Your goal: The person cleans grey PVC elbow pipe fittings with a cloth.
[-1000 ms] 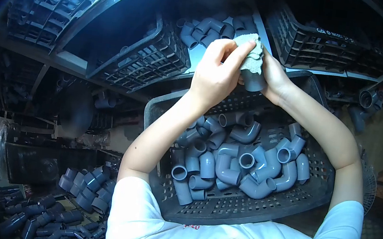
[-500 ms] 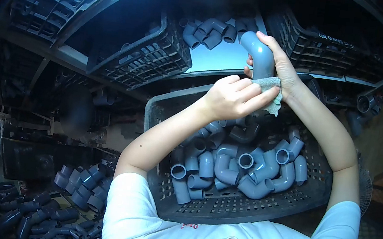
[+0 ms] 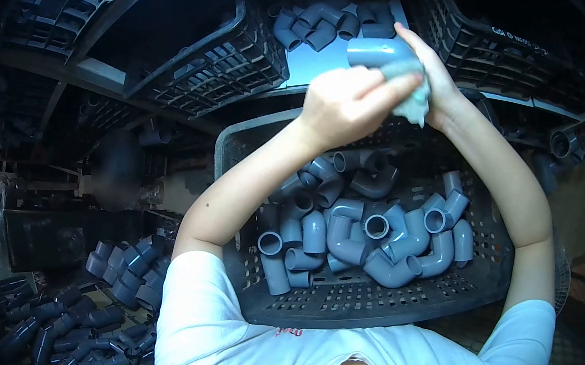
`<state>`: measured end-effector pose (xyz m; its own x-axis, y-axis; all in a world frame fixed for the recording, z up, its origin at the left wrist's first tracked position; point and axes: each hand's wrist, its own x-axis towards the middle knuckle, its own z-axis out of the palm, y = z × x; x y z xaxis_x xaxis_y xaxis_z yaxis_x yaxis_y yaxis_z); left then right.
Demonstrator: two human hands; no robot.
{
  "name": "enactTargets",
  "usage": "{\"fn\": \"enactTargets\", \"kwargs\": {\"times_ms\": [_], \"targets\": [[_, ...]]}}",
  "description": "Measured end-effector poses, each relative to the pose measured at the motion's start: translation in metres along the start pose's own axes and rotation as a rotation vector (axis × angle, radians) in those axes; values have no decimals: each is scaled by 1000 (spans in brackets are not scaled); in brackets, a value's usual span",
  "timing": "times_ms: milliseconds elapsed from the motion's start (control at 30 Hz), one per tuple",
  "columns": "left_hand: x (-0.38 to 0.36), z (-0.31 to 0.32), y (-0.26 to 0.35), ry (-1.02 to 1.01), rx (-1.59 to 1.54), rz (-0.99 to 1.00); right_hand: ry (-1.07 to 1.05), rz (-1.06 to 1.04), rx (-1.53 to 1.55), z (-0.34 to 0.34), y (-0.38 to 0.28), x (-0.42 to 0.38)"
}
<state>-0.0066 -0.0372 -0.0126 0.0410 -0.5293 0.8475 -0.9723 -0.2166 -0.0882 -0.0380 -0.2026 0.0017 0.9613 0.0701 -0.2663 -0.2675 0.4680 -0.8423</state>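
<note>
A grey elbow pipe fitting (image 3: 380, 50) is held up above the near black crate, one arm of it pointing left. My right hand (image 3: 431, 72) is closed round its right side, the thumb stretched along the top. A pale green cloth (image 3: 415, 101) lies against the fitting, pinched in my left hand (image 3: 348, 102), whose fingers press it to the lower side. Below, many grey elbow fittings (image 3: 347, 239) lie jumbled in the crate (image 3: 363, 319).
More grey fittings (image 3: 318, 23) sit on a lit bluish surface (image 3: 313, 64) behind. Black crates stand at the back left (image 3: 212, 65) and back right (image 3: 494, 61). Piles of fittings (image 3: 74, 323) lie at the lower left.
Both hands have moved up with the fitting and cloth. The fitting has turned from roughly upright to lying nearly sideways, its opening now to the left.
</note>
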Motion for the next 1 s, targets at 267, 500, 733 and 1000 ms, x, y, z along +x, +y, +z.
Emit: {"fn": "enactTargets", "kwargs": {"times_ms": [267,500,733,1000], "targets": [[-1,-6,10,-14,28,39,-159,-182,-25,6,-12,-16],[-15,0,-12,-33,12,24,-104,-258,-153,1,-4,0],[7,-3,13,3,-25,-54,83,-159,-73,10,17,-13],[2,-10,-9,-39,-62,-33,86,-142,-156,3,13,-8]]}}
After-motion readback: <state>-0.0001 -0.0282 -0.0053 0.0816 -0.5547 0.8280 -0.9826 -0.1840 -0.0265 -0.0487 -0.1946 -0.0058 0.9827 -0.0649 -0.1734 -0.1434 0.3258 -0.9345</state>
